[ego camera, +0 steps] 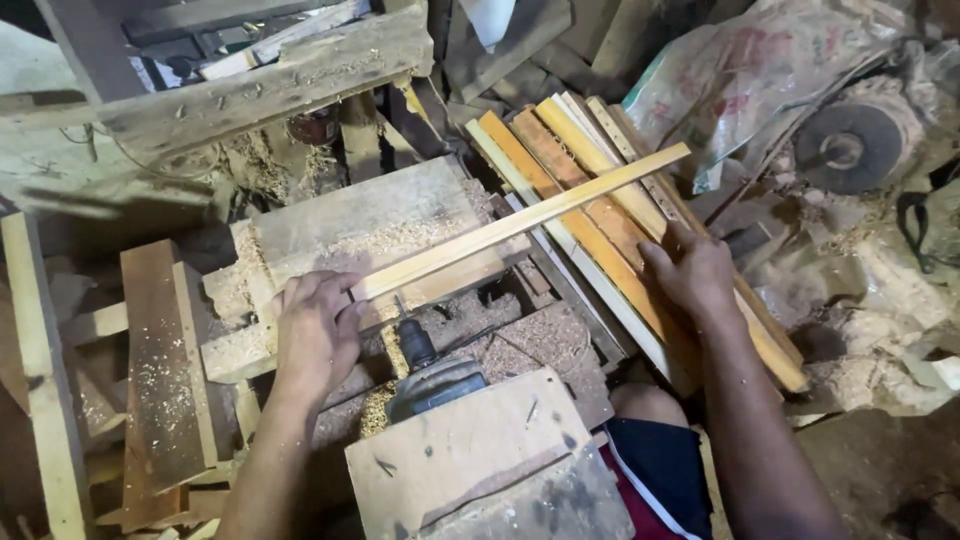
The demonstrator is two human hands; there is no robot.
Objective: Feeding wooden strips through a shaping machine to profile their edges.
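My left hand [315, 330] grips the near end of a long pale wooden strip [520, 225]. The strip runs diagonally up to the right over a sawdust-covered wooden block [370, 225]. Just below that hand a mounted drill [425, 365] points its bit up toward the strip. My right hand [690, 270] rests flat on a stack of similar wooden strips [590, 215], orange and pale, lying to the right. It closes on nothing that I can see.
A flat board [470, 450] covers the drill's rear at the bottom. Planks [160, 370] lie at the left, a rough beam [260, 85] at the back. A printed sack [740, 80] and a round grinder disc [845, 150] sit at right. Sawdust lies everywhere.
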